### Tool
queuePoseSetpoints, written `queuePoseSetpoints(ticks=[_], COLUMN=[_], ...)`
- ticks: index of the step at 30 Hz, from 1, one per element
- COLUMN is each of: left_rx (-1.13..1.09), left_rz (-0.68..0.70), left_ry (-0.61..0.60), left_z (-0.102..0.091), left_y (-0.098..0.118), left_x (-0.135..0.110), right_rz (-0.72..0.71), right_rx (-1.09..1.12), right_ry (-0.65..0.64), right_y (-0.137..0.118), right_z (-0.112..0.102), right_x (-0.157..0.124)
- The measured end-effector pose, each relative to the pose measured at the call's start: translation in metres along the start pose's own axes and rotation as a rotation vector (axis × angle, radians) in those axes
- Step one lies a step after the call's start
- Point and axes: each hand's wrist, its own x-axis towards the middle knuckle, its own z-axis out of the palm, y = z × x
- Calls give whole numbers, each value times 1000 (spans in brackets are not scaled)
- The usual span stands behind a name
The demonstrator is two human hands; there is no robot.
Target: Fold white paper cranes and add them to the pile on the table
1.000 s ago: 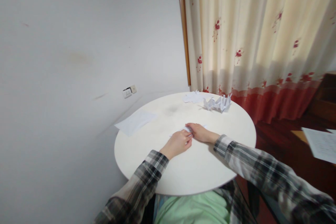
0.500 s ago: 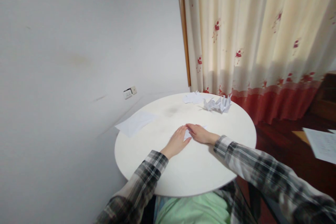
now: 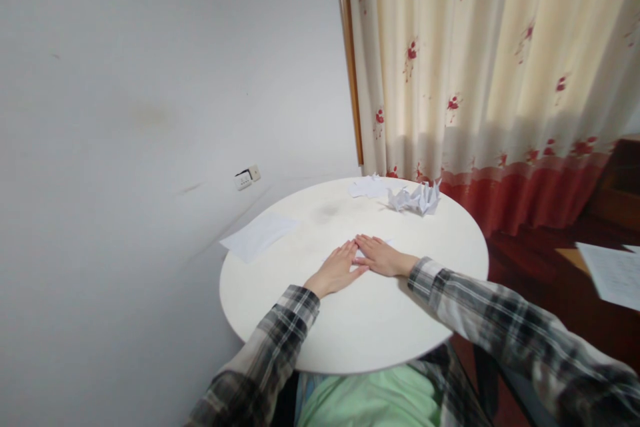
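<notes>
My left hand (image 3: 338, 268) lies flat on a small piece of white paper (image 3: 359, 253) near the middle of the round white table (image 3: 350, 333). My right hand (image 3: 381, 255) also rests flat on that paper, with its fingers pointing left. The fingertips of both hands meet, and the thumbs come close together below them. Most of the paper is hidden under the hands; a sliver shows between them and an edge beyond the right hand. Its folds cannot be made out.
Several folded paper cranes (image 3: 415, 199) stand at the table's back right. Behind them lie white paper pieces (image 3: 369, 186). A larger white sheet (image 3: 259, 235) overhangs the left edge beside the wall (image 3: 150, 213). Written sheets (image 3: 610, 273) are off to the right. A curtain (image 3: 450, 80) hangs behind.
Both hands have flattened over the paper, and the gap between them has narrowed. The left thumb has moved slightly right, covering more of the paper.
</notes>
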Motion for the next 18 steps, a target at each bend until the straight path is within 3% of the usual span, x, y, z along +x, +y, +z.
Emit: queuePoseSetpoints(ticks=[18], left_rx=[66], left_rz=[-88], left_ry=[-61], left_z=[-2], left_y=[-14], left_x=[1], right_rz=[95], right_rx=[-28], right_ry=[-40], right_y=[27], right_z=[-7], right_x=[-19])
